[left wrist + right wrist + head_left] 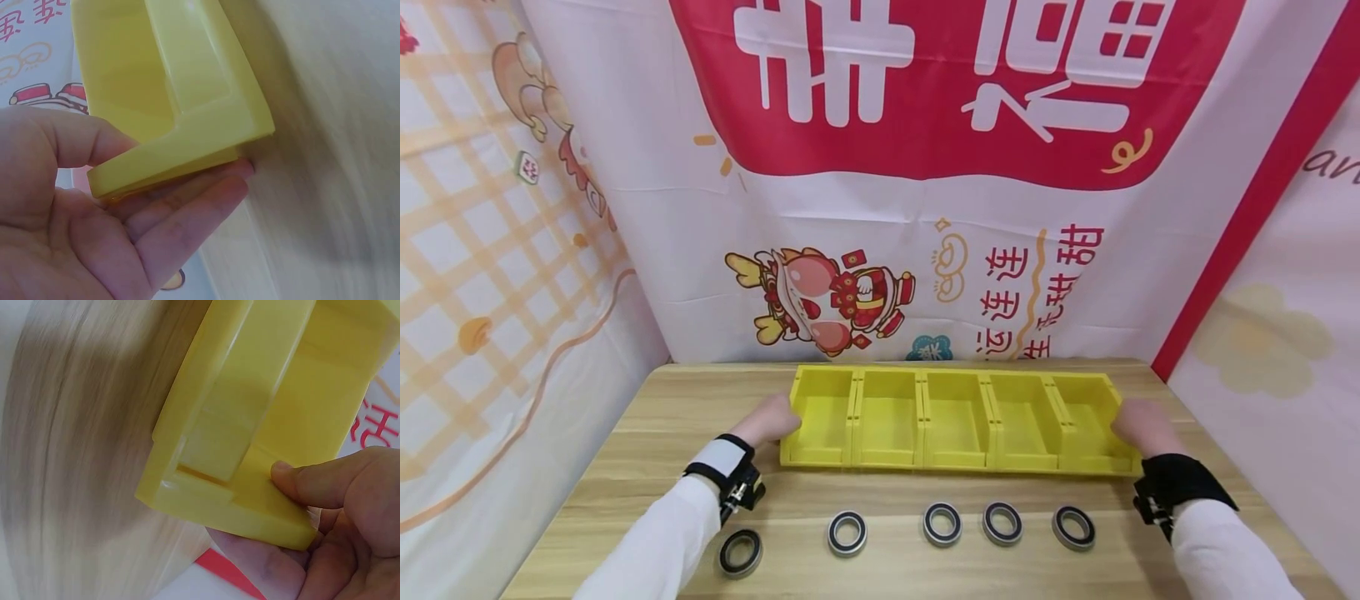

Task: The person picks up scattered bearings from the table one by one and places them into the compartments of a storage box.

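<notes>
A row of joined yellow plastic bins (pixel 956 458) lies across the back of the wooden table in the head view. My left hand (pixel 773 419) grips its left end, and my right hand (pixel 1150 427) grips the right end. In the left wrist view, the thumb hooks over the side wall (pixel 169 156) while the fingers lie against its outside. The right wrist view has the thumb (pixel 300 478) inside the end bin and the other fingers outside and below the wall. Nothing shows inside the bins.
Several ring-shaped ball bearings lie spaced in front of the bins, among them a far-left bearing (pixel 741 553), a middle bearing (pixel 942 542) and a far-right bearing (pixel 1073 547). A printed cloth (pixel 865 200) hangs behind the table (pixel 805 492), with more cloth at both sides.
</notes>
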A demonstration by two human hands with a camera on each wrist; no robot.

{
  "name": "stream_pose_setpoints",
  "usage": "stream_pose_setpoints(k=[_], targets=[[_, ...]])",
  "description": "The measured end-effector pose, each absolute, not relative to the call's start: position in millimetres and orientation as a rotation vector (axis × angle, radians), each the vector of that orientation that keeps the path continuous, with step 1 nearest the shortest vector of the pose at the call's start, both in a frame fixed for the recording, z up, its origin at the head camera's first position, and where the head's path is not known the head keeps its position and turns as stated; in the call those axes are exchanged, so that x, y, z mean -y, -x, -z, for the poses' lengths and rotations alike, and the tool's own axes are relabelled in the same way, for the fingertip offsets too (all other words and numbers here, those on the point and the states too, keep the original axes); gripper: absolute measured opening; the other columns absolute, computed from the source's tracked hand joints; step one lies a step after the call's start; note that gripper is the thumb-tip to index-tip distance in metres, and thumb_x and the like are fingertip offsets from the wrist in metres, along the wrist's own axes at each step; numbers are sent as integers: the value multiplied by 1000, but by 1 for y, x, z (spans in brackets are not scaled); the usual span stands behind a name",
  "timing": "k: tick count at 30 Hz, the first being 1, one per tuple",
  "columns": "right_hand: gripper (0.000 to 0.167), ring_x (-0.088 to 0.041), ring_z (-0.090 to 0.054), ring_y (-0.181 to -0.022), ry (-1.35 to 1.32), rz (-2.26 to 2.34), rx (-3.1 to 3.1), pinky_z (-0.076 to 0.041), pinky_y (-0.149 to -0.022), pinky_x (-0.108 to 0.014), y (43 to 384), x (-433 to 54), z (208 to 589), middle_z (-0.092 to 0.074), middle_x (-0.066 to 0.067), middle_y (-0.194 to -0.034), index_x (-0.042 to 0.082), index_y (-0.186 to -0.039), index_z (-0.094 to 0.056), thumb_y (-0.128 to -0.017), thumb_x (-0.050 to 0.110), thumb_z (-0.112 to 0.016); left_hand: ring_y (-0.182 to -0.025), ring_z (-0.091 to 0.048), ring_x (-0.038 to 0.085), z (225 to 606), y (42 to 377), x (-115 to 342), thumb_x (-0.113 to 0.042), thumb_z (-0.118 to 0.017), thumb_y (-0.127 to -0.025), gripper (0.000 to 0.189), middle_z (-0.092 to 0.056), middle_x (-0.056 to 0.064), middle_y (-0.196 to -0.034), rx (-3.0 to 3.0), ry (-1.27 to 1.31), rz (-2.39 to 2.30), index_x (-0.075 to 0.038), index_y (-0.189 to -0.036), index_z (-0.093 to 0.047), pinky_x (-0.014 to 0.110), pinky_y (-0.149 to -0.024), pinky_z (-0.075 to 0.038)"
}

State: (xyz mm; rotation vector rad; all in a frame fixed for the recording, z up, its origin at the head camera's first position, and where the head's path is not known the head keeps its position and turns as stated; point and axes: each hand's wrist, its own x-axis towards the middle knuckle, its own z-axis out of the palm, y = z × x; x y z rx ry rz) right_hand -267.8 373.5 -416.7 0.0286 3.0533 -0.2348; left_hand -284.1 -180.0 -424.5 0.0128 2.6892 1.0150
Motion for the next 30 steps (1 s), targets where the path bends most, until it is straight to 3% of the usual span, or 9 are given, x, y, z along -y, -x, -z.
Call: stream_pose_setpoints(k=[6, 13, 20, 25, 30], targets=[[13, -25, -46, -62, -37, 296, -3033, -39, -57, -34, 267, -354, 414, -47, -12, -66, 3, -63, -48, -76, 1, -50, -75, -56, 24, 423, 270, 198, 3, -49, -78, 40, -55, 16, -91, -2712, -33, -1007, 14, -117, -47, 37, -60, -53], [15, -24, -46, -60, -19, 297, -3025, -39, -56, -32, 266, -331, 413, -47, -9, -65, 2, -64, -50, -80, 1, -51, -72, -55, 23, 422, 257, 221, 2, -49, -77, 37, -56, 15, -86, -2729, -70, -1018, 15, -113, -48, 35, -60, -50], [12, -25, -47, -62, -23, 347, -3021, -40, -57, -33, 269, -312, 420, -49, -12, -68, 0, -68, -52, -80, 1, -50, -78, -58, 25, 422, 250, 245, -1, -49, -81, 45, -57, 20, -94, -2690, -9, -987, 18, -121, -42, 38, -65, -53], [13, -24, -46, -60, 36, 353, -3028, -39, -54, -31, 271, -307, 422, -47, -12, -67, 0, -67, -50, -80, 2, -50, -79, -57, 26, 422, 248, 254, -3, -50, -83, 43, -57, 21, -95, -2677, 25, -966, 20, -118, -42, 38, -67, -53], [23, -24, -51, -61, 7, 472, -2950, -46, -54, -31, 267, -312, 417, -50, -14, -70, -11, -85, -53, -92, 11, -50, -78, -56, 26, 419, 246, 254, -5, -51, -83, 36, -55, 19, -90, -2696, 2, -951, 18, -110, -46, 37, -65, -52]])
